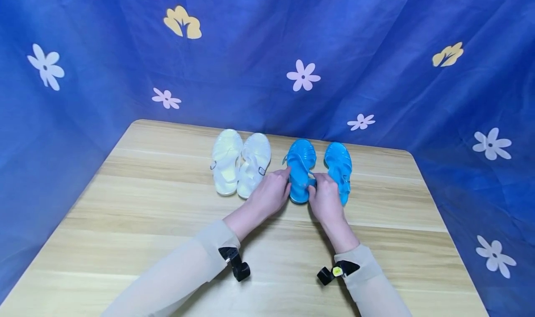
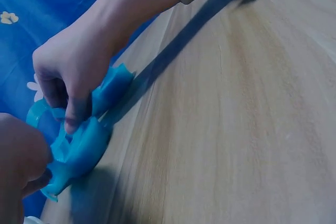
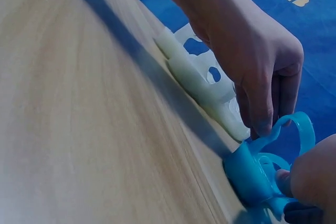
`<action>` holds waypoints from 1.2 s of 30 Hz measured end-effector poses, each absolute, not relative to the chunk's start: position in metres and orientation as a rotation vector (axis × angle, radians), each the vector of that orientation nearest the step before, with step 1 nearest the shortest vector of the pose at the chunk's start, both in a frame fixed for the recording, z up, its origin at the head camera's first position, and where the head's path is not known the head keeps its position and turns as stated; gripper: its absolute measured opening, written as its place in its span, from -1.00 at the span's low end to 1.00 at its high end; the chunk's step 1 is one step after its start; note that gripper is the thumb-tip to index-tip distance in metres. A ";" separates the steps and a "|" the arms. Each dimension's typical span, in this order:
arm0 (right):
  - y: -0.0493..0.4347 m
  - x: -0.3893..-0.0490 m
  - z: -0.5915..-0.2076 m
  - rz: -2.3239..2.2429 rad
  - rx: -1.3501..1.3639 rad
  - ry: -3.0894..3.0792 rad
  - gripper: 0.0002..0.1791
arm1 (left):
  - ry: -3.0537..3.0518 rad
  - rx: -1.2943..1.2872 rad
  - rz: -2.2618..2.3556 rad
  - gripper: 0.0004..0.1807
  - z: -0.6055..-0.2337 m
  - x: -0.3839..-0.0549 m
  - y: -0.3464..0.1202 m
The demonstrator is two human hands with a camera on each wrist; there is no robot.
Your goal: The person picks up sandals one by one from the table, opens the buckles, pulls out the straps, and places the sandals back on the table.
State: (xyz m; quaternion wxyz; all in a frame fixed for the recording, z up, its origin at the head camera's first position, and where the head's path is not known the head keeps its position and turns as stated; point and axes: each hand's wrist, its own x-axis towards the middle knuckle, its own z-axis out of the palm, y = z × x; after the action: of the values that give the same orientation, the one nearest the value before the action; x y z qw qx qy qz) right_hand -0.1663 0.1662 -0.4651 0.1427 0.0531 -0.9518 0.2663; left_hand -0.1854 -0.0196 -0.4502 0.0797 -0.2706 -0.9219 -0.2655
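Two blue jelly sandals stand side by side, toes toward the curtain. At the left blue sandal (image 1: 299, 170), my left hand (image 1: 271, 192) pinches the loose ankle strap (image 3: 305, 129) on its left side, raised in a loop. My right hand (image 1: 327, 197) is at the same sandal's right side near the heel, thumb and fingers pinching the strap there. In the left wrist view, the right hand (image 2: 76, 59) reaches down onto the sandal with its thumb against the blue plastic. The other blue sandal (image 1: 336, 161) lies beside the right hand, partly hidden by it.
To the left, a pair of white sandals (image 1: 225, 161) with small buckles lies on the wooden table (image 1: 167, 205), its right one partly behind my left hand. A blue flowered curtain (image 1: 251, 52) hangs behind the table. Black cameras are strapped to both sleeves.
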 end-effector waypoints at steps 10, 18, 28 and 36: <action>0.175 -0.153 -0.466 0.849 0.215 -2.697 -0.62 | -2.759 -0.825 -0.860 -0.45 -0.445 -0.180 -0.025; 0.190 -0.137 -0.458 0.978 0.347 -2.565 -0.65 | -2.680 -0.871 -0.853 -0.50 -0.437 -0.175 -0.022; 0.232 -0.138 -0.439 1.103 0.446 -2.449 -0.68 | -2.641 -1.009 -0.785 -0.52 -0.428 -0.177 0.000; 0.274 -0.156 -0.440 1.309 0.335 -2.446 -0.71 | -2.741 -1.006 -0.701 -0.58 -0.418 -0.186 0.032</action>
State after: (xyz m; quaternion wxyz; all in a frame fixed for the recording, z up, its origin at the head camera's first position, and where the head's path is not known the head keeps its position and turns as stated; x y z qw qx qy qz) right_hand -0.1558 0.2737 -0.4398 0.1727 0.1181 -0.8622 0.4613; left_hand -0.1861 0.0317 -0.4181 0.0695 -0.3342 -0.9106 -0.2330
